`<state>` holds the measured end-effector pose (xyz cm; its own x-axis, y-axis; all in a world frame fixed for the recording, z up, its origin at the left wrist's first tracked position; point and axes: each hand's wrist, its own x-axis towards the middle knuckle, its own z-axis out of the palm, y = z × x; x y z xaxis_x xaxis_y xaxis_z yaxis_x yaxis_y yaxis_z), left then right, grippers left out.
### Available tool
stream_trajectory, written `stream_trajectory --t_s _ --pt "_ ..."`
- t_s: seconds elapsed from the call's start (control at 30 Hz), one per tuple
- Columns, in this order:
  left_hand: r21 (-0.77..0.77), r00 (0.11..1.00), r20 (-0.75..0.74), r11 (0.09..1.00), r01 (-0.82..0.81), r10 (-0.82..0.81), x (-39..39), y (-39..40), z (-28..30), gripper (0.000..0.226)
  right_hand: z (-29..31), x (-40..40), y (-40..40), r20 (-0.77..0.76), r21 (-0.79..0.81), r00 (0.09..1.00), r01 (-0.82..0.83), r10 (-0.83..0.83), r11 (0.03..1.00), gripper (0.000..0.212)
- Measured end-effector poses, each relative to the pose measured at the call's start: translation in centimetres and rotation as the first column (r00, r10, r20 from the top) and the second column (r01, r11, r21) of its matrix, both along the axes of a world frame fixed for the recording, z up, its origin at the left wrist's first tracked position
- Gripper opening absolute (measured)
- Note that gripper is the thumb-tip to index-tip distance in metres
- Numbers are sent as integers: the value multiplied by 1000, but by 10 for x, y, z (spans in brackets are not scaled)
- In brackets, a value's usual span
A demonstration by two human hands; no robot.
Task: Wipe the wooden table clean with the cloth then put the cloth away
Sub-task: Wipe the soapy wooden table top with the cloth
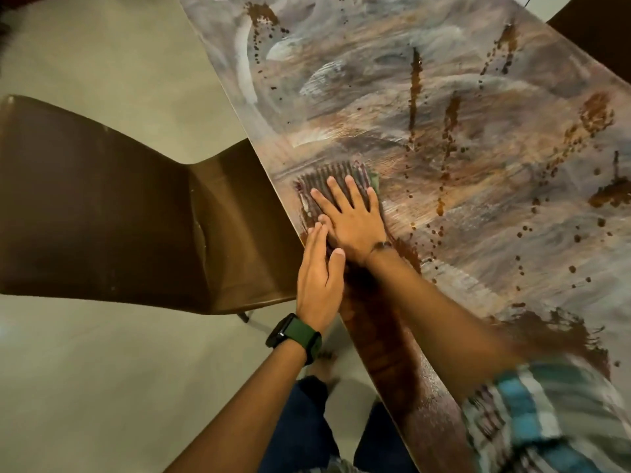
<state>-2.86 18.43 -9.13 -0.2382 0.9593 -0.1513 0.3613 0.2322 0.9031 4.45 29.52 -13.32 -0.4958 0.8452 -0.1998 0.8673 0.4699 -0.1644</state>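
Both hands lie flat: right [355, 220] pressing cloth [327, 189], left [319, 278] at table [478, 165] edge.

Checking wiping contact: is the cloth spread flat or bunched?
Spread flat: the cloth lies open under the right hand's straight fingers.

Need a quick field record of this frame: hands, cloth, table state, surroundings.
right hand: flat, fingers straight, pressing the cloth
left hand: flat at the table edge, fingertips by the cloth
cloth: striped, flat on the table near its left edge
table: wooden, brown streaks and spatter, pale smears across it
watch: green strap, left wrist
chair: brown, left of the table
progress: stains remain; cloth not put away
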Motion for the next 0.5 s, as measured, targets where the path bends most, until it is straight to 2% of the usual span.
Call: stream_trajectory --t_s 0.1,0.23,0.33,0.4,0.43,0.47,0.5 --pt "-18 999 34 999 -30 31 13 5 1 60 0 60 -91 -15 73 1000 -2 3 997 55" --pt "-26 997 48 998 -52 54 25 5 -12 60 7 119 -172 9 51 999 30 -31 998 53" --pt "95 979 143 983 -159 145 37 4 15 62 1 92 -133 -40 62 998 -50 52 997 53" --pt "215 963 8 940 -265 269 34 3 33 50 -5 47 -77 -32 83 988 -150 153 985 56" --pt "229 948 92 920 -318 305 30 5 36 48 -6 19 -45 -23 93 982 -186 189 978 57" --pt "230 926 278 919 -321 255 25 6 28 54 -6 -9 -13 -19 73 980 -199 200 977 57" --pt "263 930 291 916 -304 225 18 7 15 60 -5 -36 14 -16 41 982 -187 188 981 54"
